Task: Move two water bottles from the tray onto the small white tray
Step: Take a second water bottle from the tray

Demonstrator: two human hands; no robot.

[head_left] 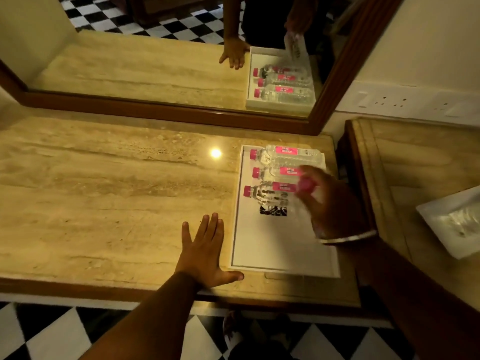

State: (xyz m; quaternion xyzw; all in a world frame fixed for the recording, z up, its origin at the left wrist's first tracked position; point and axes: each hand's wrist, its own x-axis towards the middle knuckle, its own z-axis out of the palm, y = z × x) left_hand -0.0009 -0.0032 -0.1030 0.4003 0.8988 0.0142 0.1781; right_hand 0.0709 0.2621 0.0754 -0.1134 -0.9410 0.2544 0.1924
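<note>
A large white tray (280,248) lies at the right of the marble table. Three clear water bottles with pink caps and labels lie on their sides at its far end: the back bottle (293,155), the middle bottle (272,173) and the front bottle (265,194). My right hand (335,206) hovers blurred over the tray, gripping a fourth bottle whose pink cap (307,184) shows by my fingers; the mirror shows that bottle tilted above the tray. My left hand (205,250) rests flat on the table with fingers spread, touching the tray's left edge. The small white tray (441,235) sits on the side table at right.
A wood-framed mirror (155,61) stands along the table's back edge. A black code mark (273,211) is printed on the large tray's floor. Wall sockets (389,100) are at upper right. A narrow gap separates the two tables. Checkered floor lies below.
</note>
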